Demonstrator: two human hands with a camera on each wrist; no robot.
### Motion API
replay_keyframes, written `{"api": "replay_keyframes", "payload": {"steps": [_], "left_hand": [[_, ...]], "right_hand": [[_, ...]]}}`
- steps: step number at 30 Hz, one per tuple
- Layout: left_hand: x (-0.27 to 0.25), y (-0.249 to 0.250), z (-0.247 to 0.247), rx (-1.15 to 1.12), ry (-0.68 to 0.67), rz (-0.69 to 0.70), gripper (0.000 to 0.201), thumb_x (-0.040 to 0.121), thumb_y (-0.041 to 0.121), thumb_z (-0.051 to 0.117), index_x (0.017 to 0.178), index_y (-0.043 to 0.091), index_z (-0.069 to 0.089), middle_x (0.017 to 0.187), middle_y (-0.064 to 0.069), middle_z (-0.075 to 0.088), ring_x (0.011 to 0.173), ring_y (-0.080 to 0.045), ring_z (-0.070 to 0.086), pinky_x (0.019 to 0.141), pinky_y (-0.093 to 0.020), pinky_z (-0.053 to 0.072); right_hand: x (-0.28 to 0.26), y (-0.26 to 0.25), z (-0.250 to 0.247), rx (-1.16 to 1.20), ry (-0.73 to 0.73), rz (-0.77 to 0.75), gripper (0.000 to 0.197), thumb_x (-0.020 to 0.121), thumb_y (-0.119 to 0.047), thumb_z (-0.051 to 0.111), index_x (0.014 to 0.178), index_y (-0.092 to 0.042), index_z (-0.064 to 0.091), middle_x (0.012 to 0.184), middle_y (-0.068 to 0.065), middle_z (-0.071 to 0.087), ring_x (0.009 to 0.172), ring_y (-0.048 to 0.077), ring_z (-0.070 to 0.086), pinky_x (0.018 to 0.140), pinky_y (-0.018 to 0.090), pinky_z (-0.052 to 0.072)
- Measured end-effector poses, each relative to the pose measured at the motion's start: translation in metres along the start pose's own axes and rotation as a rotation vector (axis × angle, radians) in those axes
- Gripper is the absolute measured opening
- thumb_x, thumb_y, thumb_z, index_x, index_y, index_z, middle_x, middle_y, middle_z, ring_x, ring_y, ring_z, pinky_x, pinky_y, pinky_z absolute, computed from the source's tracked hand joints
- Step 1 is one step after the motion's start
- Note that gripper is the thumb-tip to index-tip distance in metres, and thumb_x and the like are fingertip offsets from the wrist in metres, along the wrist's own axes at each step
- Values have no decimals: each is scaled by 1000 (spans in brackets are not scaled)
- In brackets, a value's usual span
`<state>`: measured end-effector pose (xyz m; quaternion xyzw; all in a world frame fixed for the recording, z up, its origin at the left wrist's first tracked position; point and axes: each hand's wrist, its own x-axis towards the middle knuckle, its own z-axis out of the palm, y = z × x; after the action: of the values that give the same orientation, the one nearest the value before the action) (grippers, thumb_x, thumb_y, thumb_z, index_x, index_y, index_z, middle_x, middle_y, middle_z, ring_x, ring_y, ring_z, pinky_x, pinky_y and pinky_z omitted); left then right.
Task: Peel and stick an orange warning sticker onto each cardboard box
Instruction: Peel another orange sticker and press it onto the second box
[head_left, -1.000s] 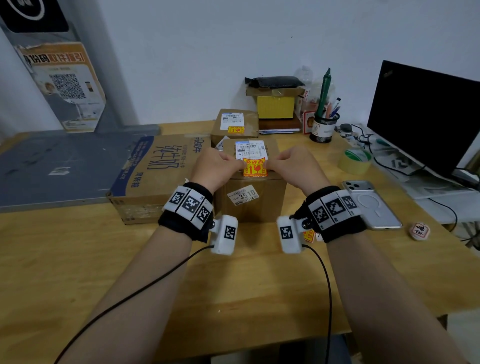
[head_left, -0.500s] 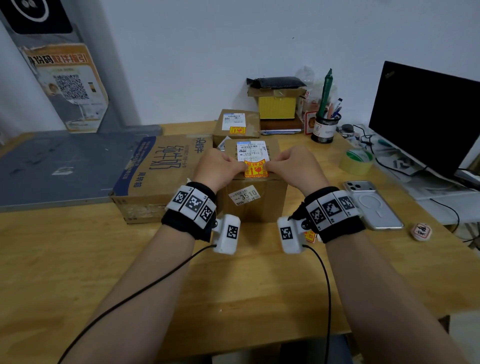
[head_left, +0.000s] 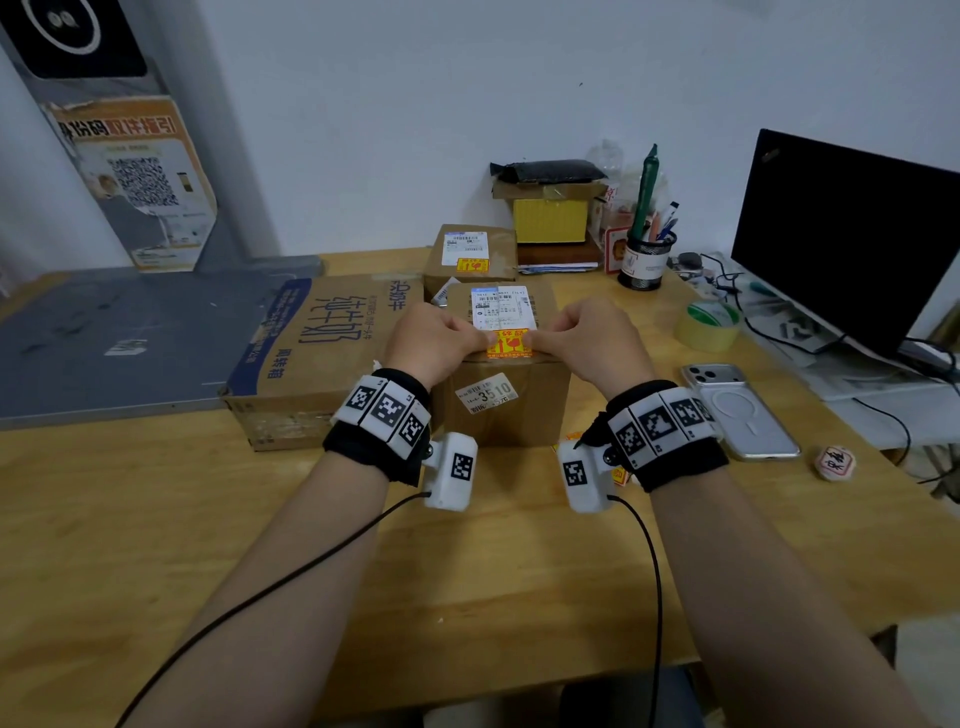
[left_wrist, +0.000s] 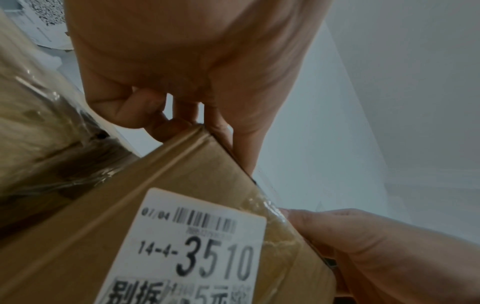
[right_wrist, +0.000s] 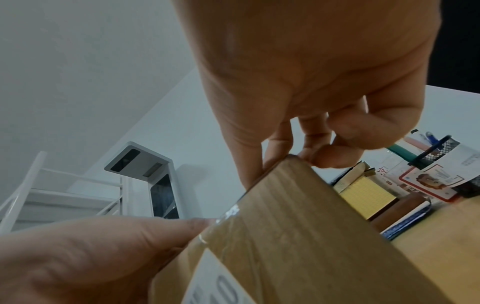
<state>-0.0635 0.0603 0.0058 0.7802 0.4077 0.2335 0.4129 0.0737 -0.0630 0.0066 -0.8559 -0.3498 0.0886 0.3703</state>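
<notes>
The person's left hand (head_left: 436, 340) and right hand (head_left: 589, 340) sit on the near top edge of a small cardboard box (head_left: 501, 410) in the middle of the wooden desk (head_left: 156, 519). Both thumbs press down on an orange warning sticker (head_left: 509, 344) that lies on the box top at its front edge, just below a white shipping label (head_left: 500, 307). The other fingers of each hand are curled over the box top — the wrist views show them bent at the box's upper corners, holding nothing else. A second label reading 3510 (head_left: 487, 393) is stuck to the box's front face. Behind it stands another small box (head_left: 470, 254) that already carries an orange sticker (head_left: 472, 265), and to the left, touching the middle box, lies a larger flat carton (head_left: 311, 358) with blue print. A phone (head_left: 737, 410) lies face down to the right — near a roll of tape (head_left: 709, 325) and a dark monitor (head_left: 841, 234).
</notes>
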Motion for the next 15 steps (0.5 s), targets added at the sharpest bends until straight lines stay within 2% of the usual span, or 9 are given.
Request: {"api": "replay_keyframes", "payload": {"steps": [3, 4, 6, 8, 11, 13, 15], "left_hand": [[-1, -2, 0, -45, 15, 19, 15, 86, 34, 80, 85, 18, 81, 99, 2, 77, 100, -17, 69, 95, -41, 57], [0, -3, 0, -61, 19, 30, 15, 88, 33, 78, 87, 19, 82, 102, 1, 77, 104, -18, 68, 97, -41, 56], [-1, -6, -2, -81, 25, 63, 16, 93, 33, 73, 94, 20, 82, 111, -1, 77, 112, -20, 66, 101, -41, 54], [-1, -8, -2, -83, 21, 101, 20, 97, 34, 67, 100, 21, 82, 114, -1, 76, 113, -19, 64, 97, -35, 52], [-3, -8, -2, -102, 18, 123, 31, 103, 36, 54, 95, 23, 81, 100, 6, 74, 106, -16, 64, 78, -26, 45], [-3, -8, -2, -142, 18, 106, 37, 105, 37, 48, 90, 24, 80, 99, 6, 75, 105, -16, 65, 79, -28, 44], [-3, -9, -2, -177, 22, 94, 42, 106, 37, 45, 90, 23, 80, 108, 0, 77, 106, -18, 66, 83, -30, 46]], "right_hand": [[-5, 0, 0, 21, 77, -83, 31, 90, -46, 74, 70, -25, 64, 85, -8, 65, 86, 15, 62, 69, 31, 41], [-7, -1, 0, 73, 110, -130, 34, 96, -48, 66, 71, -25, 68, 93, -8, 66, 94, 15, 62, 75, 32, 41], [-12, -4, 0, 204, 119, -230, 53, 104, -55, 44, 79, -26, 80, 102, -10, 73, 110, 13, 63, 90, 35, 43], [-17, -5, 3, 247, 68, -291, 64, 104, -62, 30, 87, -33, 85, 111, -9, 74, 120, 13, 56, 105, 41, 40], [-24, -10, 8, 68, -35, -328, 59, 108, -56, 28, 95, -39, 84, 120, -3, 62, 120, 10, 40, 111, 45, 27], [-25, -12, 12, -33, -71, -314, 58, 109, -54, 27, 103, -40, 82, 124, -3, 62, 123, 12, 37, 112, 45, 22], [-22, -10, 16, -74, -71, -293, 57, 109, -54, 25, 109, -43, 80, 130, -4, 63, 130, 14, 37, 111, 45, 19]]}}
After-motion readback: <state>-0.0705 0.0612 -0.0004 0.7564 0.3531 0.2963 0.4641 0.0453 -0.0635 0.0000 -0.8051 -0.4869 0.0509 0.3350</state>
